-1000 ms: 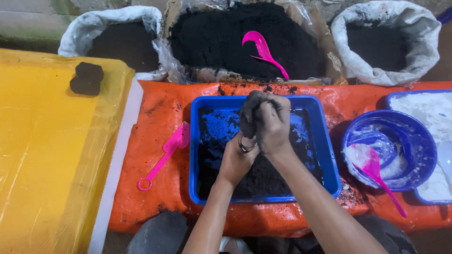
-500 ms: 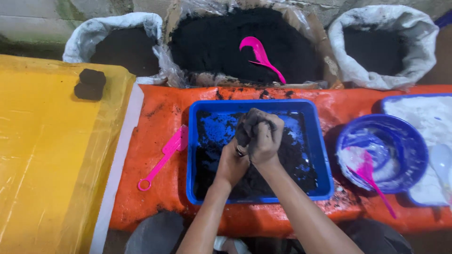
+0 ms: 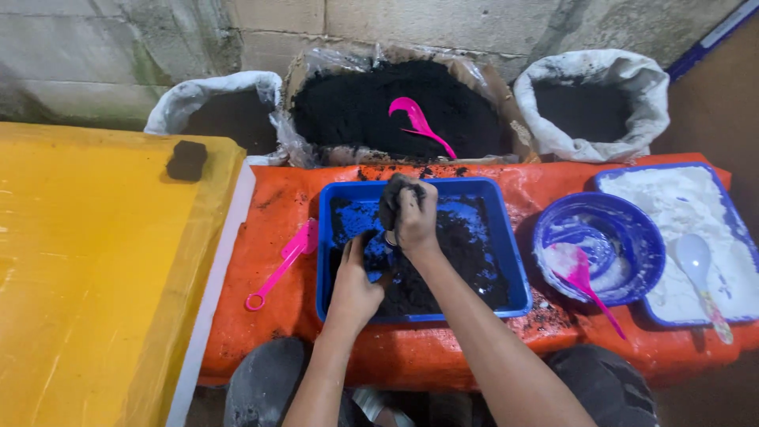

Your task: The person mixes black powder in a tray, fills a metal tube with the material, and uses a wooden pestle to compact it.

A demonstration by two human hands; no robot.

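1. Right hand [image 3: 415,221] is up over the blue tray [image 3: 510,261], fingers curled tight around a dark lump [image 3: 393,198] of the black mix, squeezing it.
2. Left hand [image 3: 353,289] sits lower, down in the tray, palm against the loose black mix [image 3: 466,269]; its fingers look slightly spread, though I can't quite see their tips.
3. The tray rests on the orange-covered tabletop [image 3: 269,261], with plenty of mix inside and blue floor showing at the far left.
4. One pressed black block [image 3: 187,160] sits alone on the yellow sheet [image 3: 87,277], well apart from the tray. By my reckoning that's one done, one being shaped, much material left.
5. A pink scoop [image 3: 282,261] lies just left of the tray, untouched.
6. Behind: three sacks of dark powder, the middle sack [image 3: 332,67] with a pink scoop stuck in.
7. Right: a blue bowl [image 3: 632,229] holding a pink spoon, then a tray of white powder [image 3: 672,198].
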